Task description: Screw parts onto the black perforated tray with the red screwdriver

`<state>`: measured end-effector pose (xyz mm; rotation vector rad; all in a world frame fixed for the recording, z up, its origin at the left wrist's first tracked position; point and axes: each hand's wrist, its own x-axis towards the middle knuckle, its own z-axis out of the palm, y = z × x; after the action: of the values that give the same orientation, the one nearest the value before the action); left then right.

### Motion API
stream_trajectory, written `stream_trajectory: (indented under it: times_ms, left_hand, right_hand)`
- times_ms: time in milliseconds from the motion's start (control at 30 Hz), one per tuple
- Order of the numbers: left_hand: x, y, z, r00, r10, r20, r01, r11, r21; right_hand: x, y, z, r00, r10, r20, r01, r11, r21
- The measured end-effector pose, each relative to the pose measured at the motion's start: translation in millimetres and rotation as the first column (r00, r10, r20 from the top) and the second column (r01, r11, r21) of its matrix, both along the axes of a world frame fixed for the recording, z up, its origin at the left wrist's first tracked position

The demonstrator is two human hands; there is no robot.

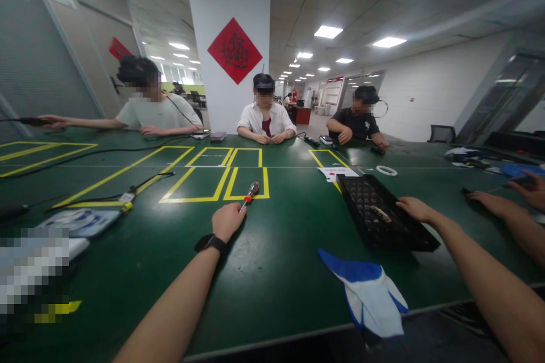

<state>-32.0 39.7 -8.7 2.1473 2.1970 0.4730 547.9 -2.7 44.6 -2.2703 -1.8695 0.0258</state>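
My left hand (229, 221), with a dark watch on its wrist, is closed around the metal shaft of a screwdriver (254, 188). The red and dark handle points away from me, above the green table. To the right, my right hand (417, 210) grips the right edge of a black tray (404, 236) with a grid-like inside. A small yellowish-white piece (381, 214) lies in the tray; its kind is unclear. Nearer to me, a blue and white work glove (368, 289) hangs partly over the table's front edge.
Yellow tape outlines (193, 200) mark the green table (272, 272). Cables and a flat pouch (80, 221) lie at left. A paper sheet (336, 173) and a white ring (386, 171) sit beyond the tray. Three people sit opposite; another person's hands (494, 204) are at far right.
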Motion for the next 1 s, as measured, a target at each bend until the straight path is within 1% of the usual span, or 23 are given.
stream_trajectory:
  times_ms: [33, 67, 133, 200, 267, 333, 433, 500, 600, 667, 733, 800, 833, 867, 900, 933, 967, 1000]
  left_hand:
    - [1, 0, 0.8, 1.0, 0.006, 0.0, -0.006, 1.0, -0.01]
    - [1, 0, 1.5, 1.0, 0.013, 0.001, -0.013, 1.0, -0.021]
    - [2, -1, 2.6, 1.0, 0.024, 0.008, -0.023, 0.999, -0.037]
    - [3, -3, 2.9, 0.999, 0.037, 0.015, -0.036, 0.999, -0.034]
    - [2, -5, 2.7, 0.998, 0.049, 0.029, -0.048, 0.999, -0.023]
    - [1, -7, 2.4, 0.997, 0.058, 0.051, -0.057, 0.998, -0.011]
    - [-2, -10, 2.8, 0.995, 0.06, 0.085, -0.062, 0.998, 0.028]
    - [-3, -11, 3.5, 0.992, 0.058, 0.109, -0.063, 0.997, 0.04]
    - [-3, -13, 6.2, 0.99, 0.05, 0.131, -0.055, 0.998, 0.036]
    - [0, -15, 10.6, 0.993, 0.028, 0.119, -0.036, 0.997, 0.065]
    - [5, -19, 17.9, 0.997, -0.001, 0.078, -0.01, 0.99, 0.141]
    - [13, -25, 27.4, 0.999, -0.046, 0.013, 0.041, 0.972, 0.23]
    - [18, -28, 32.3, 0.997, -0.076, -0.02, 0.079, 0.961, 0.266]
    - [24, -30, 37.0, 0.991, -0.123, -0.055, 0.134, 0.947, 0.293]
    - [29, -32, 41.1, 0.98, -0.177, -0.092, 0.198, 0.93, 0.308]
    - [35, -35, 44.5, 0.958, -0.255, -0.13, 0.283, 0.909, 0.307]
    - [39, -36, 47.1, 0.928, -0.337, -0.159, 0.37, 0.884, 0.287]
    - [43, -38, 49.0, 0.893, -0.414, -0.176, 0.448, 0.854, 0.264]
  right_hand:
    - [-13, 1, 6.3, 0.999, 0.043, -0.014, -0.044, 0.997, -0.063]
    - [-28, 3, 12.0, 0.997, 0.069, -0.017, -0.07, 0.995, -0.067]
    - [-68, 8, 19.7, 0.993, 0.113, -0.039, -0.115, 0.992, -0.051]
    - [-116, 16, 19.4, 0.985, 0.153, -0.076, -0.156, 0.987, -0.04]
    - [-167, 24, 11.1, 0.979, 0.187, -0.085, -0.191, 0.981, -0.039]
    - [-213, 32, -1.8, 0.972, 0.217, -0.09, -0.22, 0.975, -0.027]
    - [-266, 41, -19.2, 0.967, 0.23, -0.109, -0.232, 0.973, -0.006]
    - [-290, 46, -25.5, 0.966, 0.224, -0.128, -0.225, 0.974, 0.004]
    - [-313, 51, -28.6, 0.966, 0.203, -0.16, -0.203, 0.979, 0.019]
    - [-321, 52, -28.3, 0.964, 0.195, -0.182, -0.191, 0.981, 0.036]
    - [-326, 49, -26.3, 0.963, 0.181, -0.2, -0.171, 0.983, 0.068]
    - [-327, 41, -22.0, 0.95, 0.186, -0.25, -0.144, 0.973, 0.179]
    - [-327, 36, -19.0, 0.916, 0.235, -0.324, -0.129, 0.94, 0.317]
    - [-328, 31, -15.8, 0.851, 0.335, -0.404, -0.141, 0.888, 0.438]
    - [-330, 27, -12.7, 0.745, 0.462, -0.482, -0.182, 0.835, 0.519]
    - [-334, 22, -10.1, 0.598, 0.571, -0.563, -0.222, 0.793, 0.568]
    - [-338, 19, -8.3, 0.416, 0.633, -0.653, -0.235, 0.768, 0.595]
    - [-344, 18, -7.4, 0.239, 0.641, -0.729, -0.208, 0.768, 0.606]
